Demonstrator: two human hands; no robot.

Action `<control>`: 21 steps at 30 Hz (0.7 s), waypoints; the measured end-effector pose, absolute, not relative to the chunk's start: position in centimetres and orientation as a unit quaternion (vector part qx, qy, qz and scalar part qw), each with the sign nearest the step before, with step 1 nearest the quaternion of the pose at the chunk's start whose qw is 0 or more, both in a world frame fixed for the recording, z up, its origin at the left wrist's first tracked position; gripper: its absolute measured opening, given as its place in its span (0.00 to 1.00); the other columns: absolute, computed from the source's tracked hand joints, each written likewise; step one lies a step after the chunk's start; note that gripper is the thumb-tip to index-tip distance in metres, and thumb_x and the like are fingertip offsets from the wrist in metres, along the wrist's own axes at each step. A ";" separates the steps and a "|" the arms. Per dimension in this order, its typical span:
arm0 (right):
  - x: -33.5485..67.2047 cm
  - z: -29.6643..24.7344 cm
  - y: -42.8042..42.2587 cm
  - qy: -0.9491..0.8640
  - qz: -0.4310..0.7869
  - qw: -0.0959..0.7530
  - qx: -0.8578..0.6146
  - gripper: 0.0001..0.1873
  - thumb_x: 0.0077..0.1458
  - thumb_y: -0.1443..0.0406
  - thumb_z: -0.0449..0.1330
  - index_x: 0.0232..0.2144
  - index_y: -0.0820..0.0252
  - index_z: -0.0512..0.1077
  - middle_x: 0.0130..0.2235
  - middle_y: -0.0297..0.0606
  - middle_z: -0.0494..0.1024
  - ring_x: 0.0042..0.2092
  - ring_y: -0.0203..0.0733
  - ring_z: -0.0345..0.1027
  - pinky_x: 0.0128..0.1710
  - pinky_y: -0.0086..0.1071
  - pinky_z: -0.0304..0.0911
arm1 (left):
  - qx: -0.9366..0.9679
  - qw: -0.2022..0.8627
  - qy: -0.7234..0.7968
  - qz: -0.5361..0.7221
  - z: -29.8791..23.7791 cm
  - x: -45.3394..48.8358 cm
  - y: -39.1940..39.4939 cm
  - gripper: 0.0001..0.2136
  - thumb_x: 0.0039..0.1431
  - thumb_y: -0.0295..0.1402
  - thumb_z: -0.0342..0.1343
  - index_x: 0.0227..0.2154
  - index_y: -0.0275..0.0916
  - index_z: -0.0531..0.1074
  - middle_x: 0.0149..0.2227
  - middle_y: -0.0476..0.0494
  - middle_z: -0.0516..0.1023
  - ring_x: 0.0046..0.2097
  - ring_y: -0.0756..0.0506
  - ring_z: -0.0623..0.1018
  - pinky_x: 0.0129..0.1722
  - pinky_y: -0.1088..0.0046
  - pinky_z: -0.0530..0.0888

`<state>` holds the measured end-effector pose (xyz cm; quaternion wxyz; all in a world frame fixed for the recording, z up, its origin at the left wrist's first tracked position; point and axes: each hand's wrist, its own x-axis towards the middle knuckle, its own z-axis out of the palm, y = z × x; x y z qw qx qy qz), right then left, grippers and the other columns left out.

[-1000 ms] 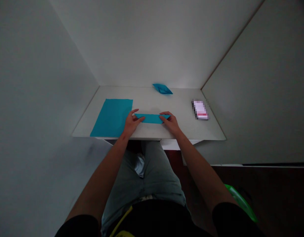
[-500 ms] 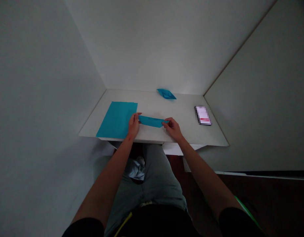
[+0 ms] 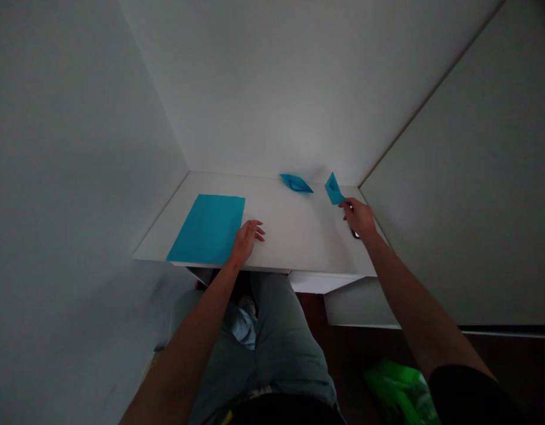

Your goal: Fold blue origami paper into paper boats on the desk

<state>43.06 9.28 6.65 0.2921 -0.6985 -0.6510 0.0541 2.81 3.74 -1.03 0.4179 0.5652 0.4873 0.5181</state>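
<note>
My right hand (image 3: 359, 217) pinches one end of a folded blue paper boat (image 3: 332, 189), raised above the right part of the table. My left hand (image 3: 248, 239) holds nothing; its fingers are apart, beside the right edge of a flat blue sheet of paper (image 3: 205, 229). Against the back wall lies a second blue paper boat (image 3: 296, 183), left of the held one. A phone (image 3: 355, 234) is mostly hidden beneath my right hand.
The white table (image 3: 294, 236) meets walls at the back, left and right. My legs (image 3: 281, 330) are under its front edge. On the dark floor at the lower right lies a green plastic bag (image 3: 400, 386).
My right hand has carried the folded blue paper right and toward the back, and it now shows as a boat shape. My left hand has let go of it. The view has shifted slightly.
</note>
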 end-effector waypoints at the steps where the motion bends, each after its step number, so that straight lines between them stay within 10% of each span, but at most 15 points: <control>1: 43.1 6.7 10.0 -0.643 0.032 0.285 -0.710 0.20 0.67 0.58 0.57 0.53 0.61 0.80 0.35 0.45 0.86 0.34 0.52 0.80 0.42 0.42 0.72 | 0.569 0.415 0.488 0.515 -1.0 2.8 3.7 0.34 0.70 0.68 0.44 0.45 0.40 0.76 0.35 0.43 0.84 0.31 0.45 0.83 0.38 0.65 0.78; 15: 33.6 3.0 22.3 -0.697 -0.027 0.287 -0.656 0.28 0.67 0.64 0.58 0.67 0.69 0.70 0.63 0.60 0.76 0.60 0.59 0.71 0.64 0.52 0.63 | 0.597 0.412 0.506 0.467 -0.1 2.8 3.4 0.25 0.68 0.60 0.55 0.38 0.40 0.76 0.33 0.44 0.82 0.31 0.46 0.80 0.33 0.69 0.76; 21: 31.9 1.8 25.4 -0.667 -0.002 0.230 -0.709 0.16 0.68 0.64 0.56 0.51 0.62 0.80 0.53 0.58 0.83 0.55 0.60 0.74 0.60 0.53 0.60 | 0.604 0.414 0.506 0.456 0.2 2.6 3.2 0.21 0.69 0.56 0.57 0.38 0.41 0.78 0.33 0.44 0.82 0.32 0.45 0.80 0.33 0.68 0.77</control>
